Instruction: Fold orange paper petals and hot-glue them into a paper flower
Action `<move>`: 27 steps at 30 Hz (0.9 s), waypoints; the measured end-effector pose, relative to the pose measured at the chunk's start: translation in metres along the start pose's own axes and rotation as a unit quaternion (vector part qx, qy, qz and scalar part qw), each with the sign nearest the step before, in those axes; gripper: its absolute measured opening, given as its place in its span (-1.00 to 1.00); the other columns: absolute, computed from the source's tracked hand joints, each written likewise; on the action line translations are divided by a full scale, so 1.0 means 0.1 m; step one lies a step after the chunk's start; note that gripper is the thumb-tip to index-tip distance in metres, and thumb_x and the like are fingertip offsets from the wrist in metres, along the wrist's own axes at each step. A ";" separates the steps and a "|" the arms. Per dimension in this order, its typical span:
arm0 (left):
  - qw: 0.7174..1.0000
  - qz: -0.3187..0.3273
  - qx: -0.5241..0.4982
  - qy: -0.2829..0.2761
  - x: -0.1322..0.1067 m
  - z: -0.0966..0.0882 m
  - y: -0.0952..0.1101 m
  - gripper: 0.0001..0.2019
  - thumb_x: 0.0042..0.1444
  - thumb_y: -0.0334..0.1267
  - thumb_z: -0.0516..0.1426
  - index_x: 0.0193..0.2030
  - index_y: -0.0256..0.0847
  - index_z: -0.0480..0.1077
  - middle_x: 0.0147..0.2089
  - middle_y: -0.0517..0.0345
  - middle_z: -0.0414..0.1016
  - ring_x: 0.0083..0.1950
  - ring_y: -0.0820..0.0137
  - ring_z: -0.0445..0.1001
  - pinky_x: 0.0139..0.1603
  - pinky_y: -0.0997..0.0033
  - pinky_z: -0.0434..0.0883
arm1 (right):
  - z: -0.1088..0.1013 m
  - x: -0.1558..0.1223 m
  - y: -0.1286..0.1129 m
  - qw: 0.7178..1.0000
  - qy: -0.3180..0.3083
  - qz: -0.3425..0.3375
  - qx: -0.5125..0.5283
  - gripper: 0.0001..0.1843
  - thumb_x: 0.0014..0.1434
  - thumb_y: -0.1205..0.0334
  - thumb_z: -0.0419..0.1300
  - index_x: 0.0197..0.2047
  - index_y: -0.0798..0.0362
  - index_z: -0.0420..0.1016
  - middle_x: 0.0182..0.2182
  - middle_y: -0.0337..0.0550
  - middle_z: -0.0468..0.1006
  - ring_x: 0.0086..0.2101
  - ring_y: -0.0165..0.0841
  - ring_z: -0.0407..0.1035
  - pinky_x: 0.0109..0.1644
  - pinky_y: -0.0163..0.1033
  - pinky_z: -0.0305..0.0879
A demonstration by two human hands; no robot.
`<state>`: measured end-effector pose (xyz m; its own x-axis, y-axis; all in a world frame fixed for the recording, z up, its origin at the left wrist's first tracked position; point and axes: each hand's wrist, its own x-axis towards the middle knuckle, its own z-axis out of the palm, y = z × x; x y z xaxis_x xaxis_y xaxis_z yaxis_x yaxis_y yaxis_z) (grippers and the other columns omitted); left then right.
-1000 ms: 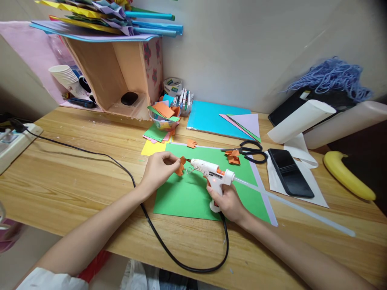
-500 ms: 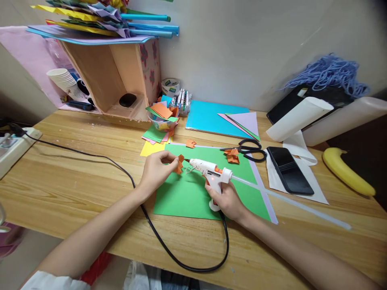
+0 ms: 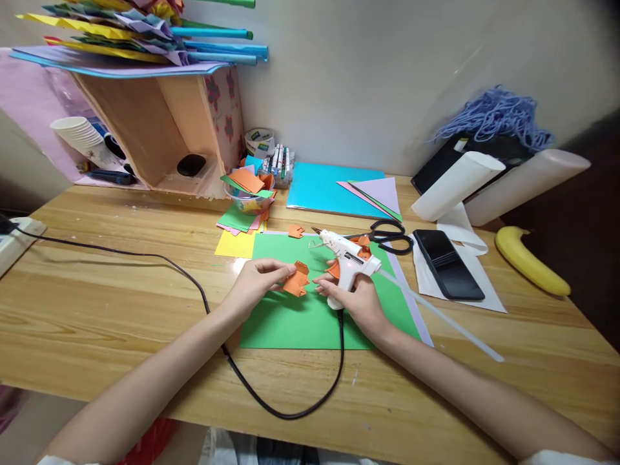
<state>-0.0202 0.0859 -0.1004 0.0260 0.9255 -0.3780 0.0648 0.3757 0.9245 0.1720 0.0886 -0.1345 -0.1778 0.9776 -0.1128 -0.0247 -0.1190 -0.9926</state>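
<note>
Between the thumb and fingers of my left hand (image 3: 259,284) is a folded orange paper piece (image 3: 296,280), held above the green paper sheet (image 3: 285,329). My right hand (image 3: 361,300) grips a white glue gun (image 3: 349,258) by its handle, its nozzle pointing up and to the left, away from the orange piece. A long clear glue stick (image 3: 440,316) sticks out of the gun's back. Beyond the gun another orange folded piece (image 3: 363,241) is partly hidden, close to black scissors (image 3: 394,236). A small orange folded piece (image 3: 296,231) lies at the sheet's far edge.
The gun's black cord (image 3: 271,408) loops across the wooden table (image 3: 121,303). A bowl of paper scraps (image 3: 249,197), blue paper (image 3: 329,190) and markers (image 3: 279,161) stand at the back. A phone (image 3: 448,265), paper roll (image 3: 458,187) and banana (image 3: 530,261) lie right.
The glue gun's nozzle has come away from the orange piece and tilted upward. My left hand has turned the piece so its broad face shows. The camera view has shifted slightly.
</note>
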 end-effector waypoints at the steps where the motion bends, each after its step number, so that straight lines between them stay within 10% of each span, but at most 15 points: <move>1: 1.000 -0.003 -0.002 -0.012 -0.01 0.02 -0.02 -0.69 -0.19 -0.06 0.26 -0.40 -0.28 0.51 -0.37 0.09 0.53 -0.30 0.38 0.45 -0.37 0.52 0.36 | 0.00 0.00 0.00 1.000 0.001 -0.004 -0.001 -0.51 -0.11 0.11 0.32 -0.15 0.08 0.24 -0.37 -0.10 0.58 -0.42 -0.27 0.50 -0.27 -0.19 0.45; 27: 0.980 -0.094 -0.076 -0.160 -0.04 0.11 -0.14 -0.65 -0.20 -0.15 0.30 -0.29 -0.35 0.49 -0.26 -0.07 0.56 -0.23 0.35 0.52 -0.14 0.43 0.42 | -0.02 -0.06 0.02 0.976 0.076 -0.109 -0.173 -0.79 -0.02 0.12 0.23 -0.35 0.07 0.40 -0.42 -0.14 0.53 -0.43 -0.28 0.43 -0.26 -0.13 0.39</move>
<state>-0.0098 0.0764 -0.1127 0.3415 0.7860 -0.5154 -0.0512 0.5631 0.8248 0.1755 0.0827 -0.1358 -0.0563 0.9907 0.1240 0.2927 0.1352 -0.9466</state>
